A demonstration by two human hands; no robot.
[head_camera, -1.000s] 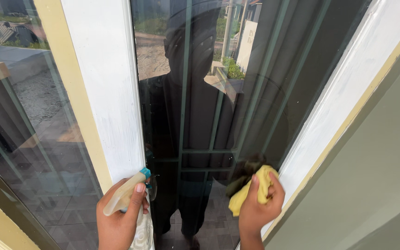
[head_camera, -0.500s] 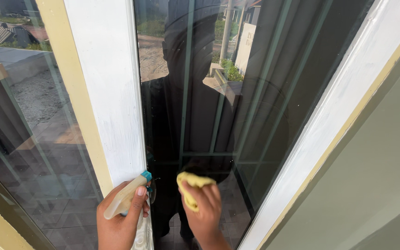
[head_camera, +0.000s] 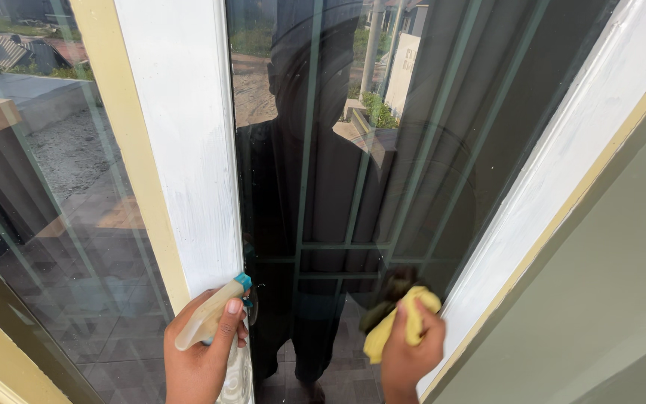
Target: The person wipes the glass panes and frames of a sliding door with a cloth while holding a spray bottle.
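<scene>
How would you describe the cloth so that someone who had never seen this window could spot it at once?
Start at the dark glass pane between the two white frame bars, and follow it down to its lower right corner. There the right hand presses a crumpled cloth against the glass. It is the only soft, bright yellow thing; the left hand holds a hard spray bottle with a teal nozzle.

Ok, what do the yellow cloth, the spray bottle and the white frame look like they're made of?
The yellow cloth in the right hand looks like soft fabric, perhaps microfibre: it bunches into folds. The spray bottle in the left hand looks like plastic, with a pale matte head and teal nozzle. The white frame seems painted, streaky and chalky; wood or metal underneath, I can't tell.
</scene>
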